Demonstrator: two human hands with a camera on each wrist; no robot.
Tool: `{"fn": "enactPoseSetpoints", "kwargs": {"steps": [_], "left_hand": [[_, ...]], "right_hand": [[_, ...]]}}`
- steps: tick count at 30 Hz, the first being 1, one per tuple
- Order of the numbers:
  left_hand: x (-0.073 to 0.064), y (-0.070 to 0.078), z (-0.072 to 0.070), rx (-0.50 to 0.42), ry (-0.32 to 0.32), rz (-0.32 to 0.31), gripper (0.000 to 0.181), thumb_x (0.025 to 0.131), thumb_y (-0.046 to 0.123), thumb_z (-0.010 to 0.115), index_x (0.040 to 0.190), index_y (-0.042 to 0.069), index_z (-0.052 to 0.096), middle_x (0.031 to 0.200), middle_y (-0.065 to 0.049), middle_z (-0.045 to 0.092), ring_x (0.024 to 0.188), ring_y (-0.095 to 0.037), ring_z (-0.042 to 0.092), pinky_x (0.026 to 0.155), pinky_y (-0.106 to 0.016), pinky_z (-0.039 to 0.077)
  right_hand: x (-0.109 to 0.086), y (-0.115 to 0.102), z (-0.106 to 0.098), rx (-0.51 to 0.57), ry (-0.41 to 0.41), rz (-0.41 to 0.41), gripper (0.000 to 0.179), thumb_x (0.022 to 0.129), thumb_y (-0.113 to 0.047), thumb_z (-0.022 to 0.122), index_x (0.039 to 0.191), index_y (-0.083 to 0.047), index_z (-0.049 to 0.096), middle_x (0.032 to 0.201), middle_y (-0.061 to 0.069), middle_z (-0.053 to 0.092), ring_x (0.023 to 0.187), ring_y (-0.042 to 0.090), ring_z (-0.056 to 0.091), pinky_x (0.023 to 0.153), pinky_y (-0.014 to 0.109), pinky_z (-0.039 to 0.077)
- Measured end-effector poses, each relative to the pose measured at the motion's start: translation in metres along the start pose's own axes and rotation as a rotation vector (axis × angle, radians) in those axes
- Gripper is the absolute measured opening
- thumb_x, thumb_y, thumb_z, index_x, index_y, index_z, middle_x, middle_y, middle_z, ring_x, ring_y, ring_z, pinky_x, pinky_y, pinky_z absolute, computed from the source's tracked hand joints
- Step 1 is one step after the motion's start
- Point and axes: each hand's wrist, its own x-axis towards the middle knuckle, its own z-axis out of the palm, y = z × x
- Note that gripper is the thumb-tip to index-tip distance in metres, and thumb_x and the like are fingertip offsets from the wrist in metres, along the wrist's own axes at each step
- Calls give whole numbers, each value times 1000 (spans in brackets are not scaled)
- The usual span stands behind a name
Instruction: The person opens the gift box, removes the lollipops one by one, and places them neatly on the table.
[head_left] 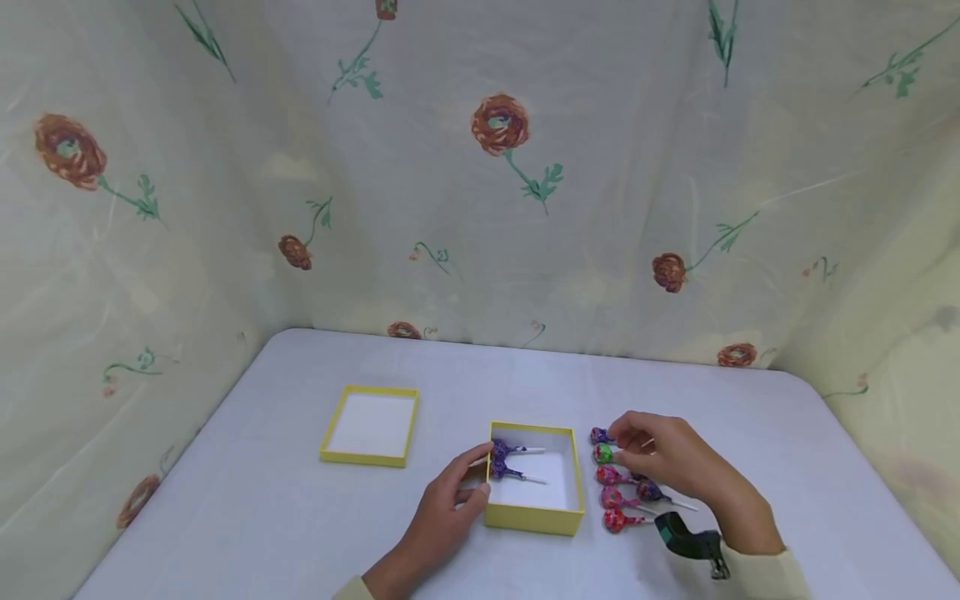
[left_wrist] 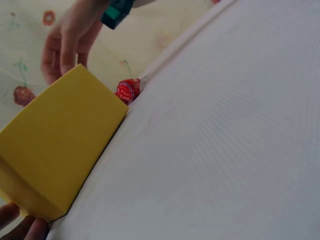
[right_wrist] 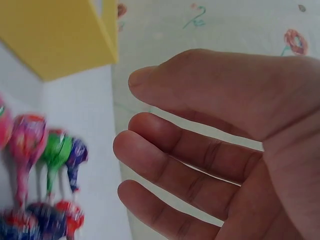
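Note:
A yellow box [head_left: 534,520] with a white inside stands on the table, two purple-wrapped lollipops [head_left: 501,462] lying in it against the left wall. My left hand [head_left: 447,508] touches the box's left side with its fingertips, which also show at the lower corner in the left wrist view. My right hand [head_left: 678,457] hovers over the far end of the loose lollipops, its thumb and fingers apart and nothing between them in the right wrist view. Among those lollipops are a green one [head_left: 603,453], a purple one [head_left: 600,436], a pink one [head_left: 612,497] and a red one [head_left: 615,521].
To the left lies a shallow yellow-rimmed lid [head_left: 372,423], white side up. A white cloth covers the table [head_left: 255,500]. Flowered curtain [head_left: 585,192] hangs behind and at both sides. A dark wrist device [head_left: 686,537] sits on the right wrist.

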Motion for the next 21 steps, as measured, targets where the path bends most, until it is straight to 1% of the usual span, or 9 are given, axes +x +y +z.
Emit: {"fn": "enactPoseSetpoints", "kwargs": {"steps": [5, 10, 17, 21], "left_hand": [[1, 1, 0, 13, -4, -17, 49, 97, 18, 54, 144, 23, 43, 145, 3, 44, 128, -18, 50, 94, -24, 50], [1, 3, 0, 1, -5, -12, 49, 97, 17, 54, 144, 24, 43, 145, 4, 44, 128, -18, 49, 94, -24, 50], [1, 1, 0, 19, -2, -15, 49, 97, 16, 53, 145, 22, 43, 145, 3, 44, 128, -18, 49, 94, -23, 50], [1, 0, 1, 20, 2, -15, 49, 97, 16, 53, 145, 23, 43, 145, 4, 45, 127, -18, 50, 94, -23, 50]], "right_hand": [[9, -11, 1, 20, 8, -60, 16, 86, -14, 71, 101, -13, 67, 88, -5, 65, 80, 10, 58, 75, 25, 56], [17, -21, 4, 47, 7, -56, 17, 87, -15, 71, 104, -13, 67, 91, -3, 65, 83, 11, 60, 78, 27, 56], [26, -29, 13, 78, 5, -111, 20, 87, -14, 71, 105, -9, 67, 91, -5, 65, 83, 11, 60, 78, 27, 56], [29, -34, 19, 93, -5, -106, 20, 87, -15, 71, 105, -10, 67, 92, -5, 65, 85, 11, 60, 81, 30, 56]]}}
